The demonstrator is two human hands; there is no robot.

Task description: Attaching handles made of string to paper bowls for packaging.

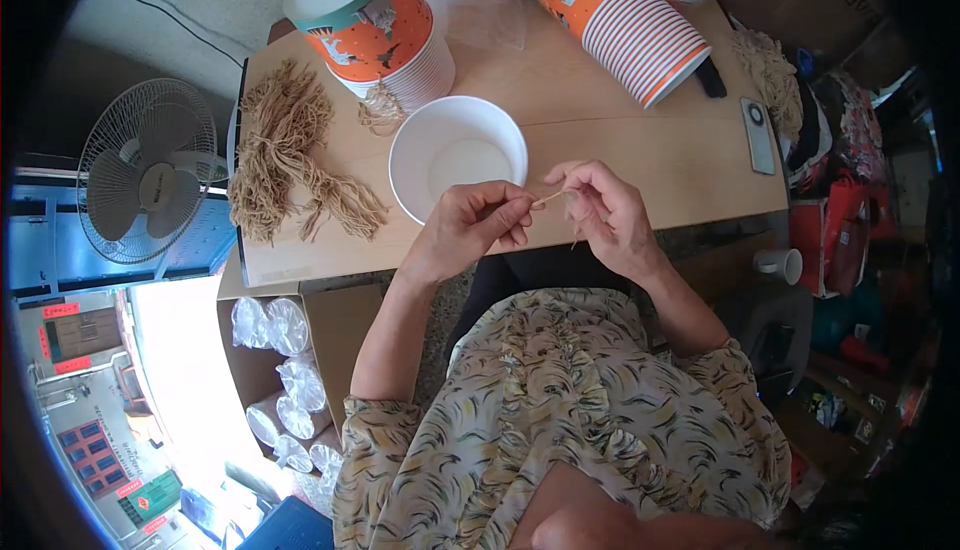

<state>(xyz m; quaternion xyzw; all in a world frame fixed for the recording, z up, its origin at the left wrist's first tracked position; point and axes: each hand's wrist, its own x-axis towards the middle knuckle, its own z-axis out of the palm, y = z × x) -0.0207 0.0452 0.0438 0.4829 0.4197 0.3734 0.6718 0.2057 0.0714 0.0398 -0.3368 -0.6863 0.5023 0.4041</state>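
Just above the table's near edge, my left hand (466,228) pinches a thin tan cord (551,197) between thumb and fingers. My right hand (612,218) has its fingers closed on the other part of the same cord, and a short end hangs below it. Behind my left hand stands a round white paper tub (470,155), upright, its inside facing me. To its left lies a big bundle of tan cords (285,145), loosely heaped. A few loose cords (381,110) hang against a tub stack behind the white tub.
An orange patterned tub stack (385,40) stands upside down at the back; another stack (640,35) lies tilted at back right. A phone (757,136) rests near the wooden table's (650,165) right edge. A fan (150,180) and a carton (340,335) of plastic-wrapped stacks are left.
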